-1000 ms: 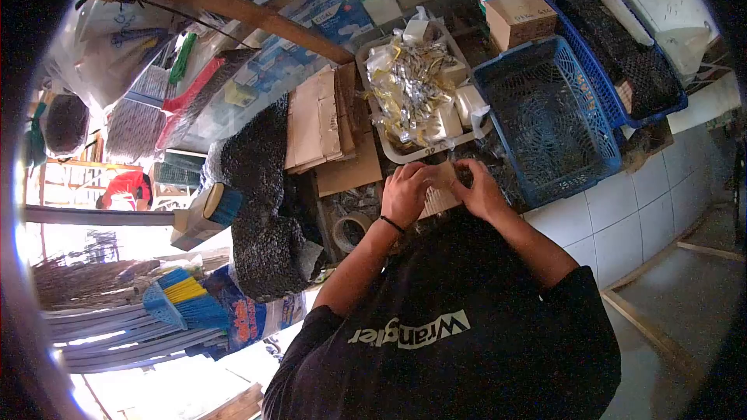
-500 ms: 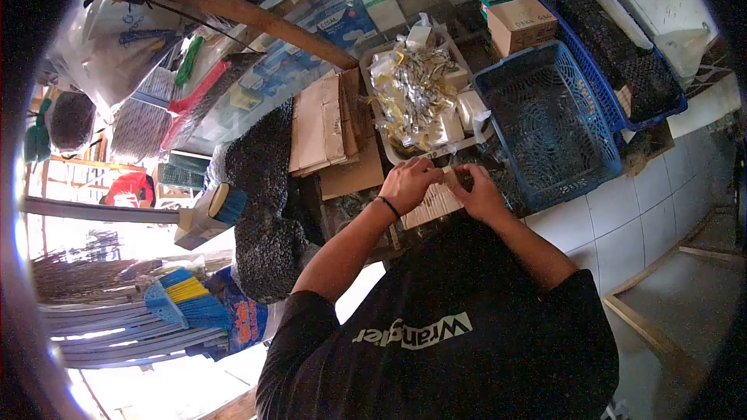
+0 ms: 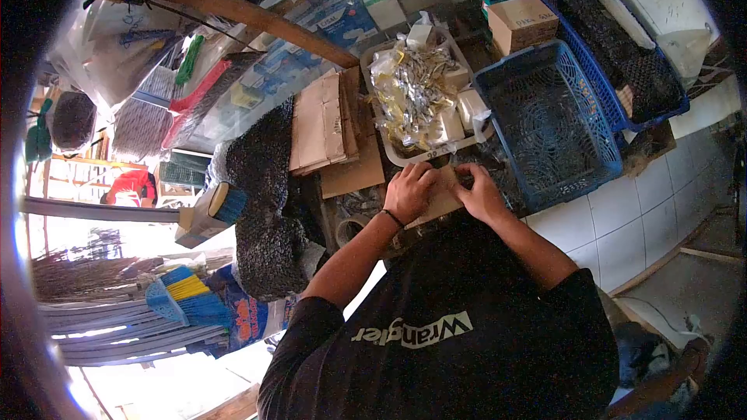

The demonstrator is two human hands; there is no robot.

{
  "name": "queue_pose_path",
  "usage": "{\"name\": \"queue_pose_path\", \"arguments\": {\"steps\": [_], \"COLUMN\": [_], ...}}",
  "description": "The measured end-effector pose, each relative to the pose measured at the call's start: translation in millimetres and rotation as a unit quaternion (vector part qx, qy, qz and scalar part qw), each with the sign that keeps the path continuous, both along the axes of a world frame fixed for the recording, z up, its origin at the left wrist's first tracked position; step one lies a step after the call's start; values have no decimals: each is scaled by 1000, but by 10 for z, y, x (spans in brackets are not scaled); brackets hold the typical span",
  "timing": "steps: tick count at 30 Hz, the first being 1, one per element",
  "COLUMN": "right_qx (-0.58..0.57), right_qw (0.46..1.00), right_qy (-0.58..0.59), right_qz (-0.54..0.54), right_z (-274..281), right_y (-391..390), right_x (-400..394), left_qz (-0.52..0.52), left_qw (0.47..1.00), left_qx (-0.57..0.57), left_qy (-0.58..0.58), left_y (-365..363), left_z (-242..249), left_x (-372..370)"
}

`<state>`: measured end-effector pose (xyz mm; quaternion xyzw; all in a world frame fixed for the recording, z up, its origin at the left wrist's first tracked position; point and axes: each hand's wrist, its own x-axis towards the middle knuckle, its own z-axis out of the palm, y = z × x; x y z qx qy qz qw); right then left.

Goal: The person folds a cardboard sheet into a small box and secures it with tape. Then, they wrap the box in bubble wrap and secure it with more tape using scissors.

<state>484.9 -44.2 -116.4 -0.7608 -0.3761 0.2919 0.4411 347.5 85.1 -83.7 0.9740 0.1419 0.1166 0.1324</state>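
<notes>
Relative to 1.0 s and 0.5 s ago: cardboard piece (image 3: 437, 208) between left hand (image 3: 412, 191) and right hand (image 3: 478, 193) now shows a plainer tan face; ridged lines were visible previously. Lower right: dark bundle (image 3: 642, 350) and thin cable (image 3: 657, 313) have come into view. Versus 1.0 s, a bright gap now separates left forearm (image 3: 346, 264) and shirt (image 3: 459, 303).

matt brown cardboard sheets (image 3: 320, 124), glossy blue plastic basket (image 3: 548, 120), shiny crinkled silvery packets (image 3: 416, 97)
</notes>
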Motion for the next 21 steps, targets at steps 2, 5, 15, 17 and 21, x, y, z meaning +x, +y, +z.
{"name": "queue_pose_path", "arguments": {"steps": [2,5,15,17,21], "right_qx": [-15,-17,-2,-14,-12], "right_qw": [1000,1000,1000,1000,1000], "right_qy": [3,8,17,19,18], "right_qz": [-3,-9,-1,18,8], "right_z": [29,32,79,138,111], "right_y": [2,6,-5,-1,5], "right_x": [-5,-10,1,16,16], "left_qz": [36,46,-52,-41,-14], "left_qw": [999,998,998,999,1000], "left_qx": [-17,-46,-6,-6,-6], "left_qy": [13,-9,-18,-10,2], "left_y": [-6,-10,50,48,2], "left_z": [-30,-58,131,105,96], "left_x": [-25,-91,-48,-54,-25]}}
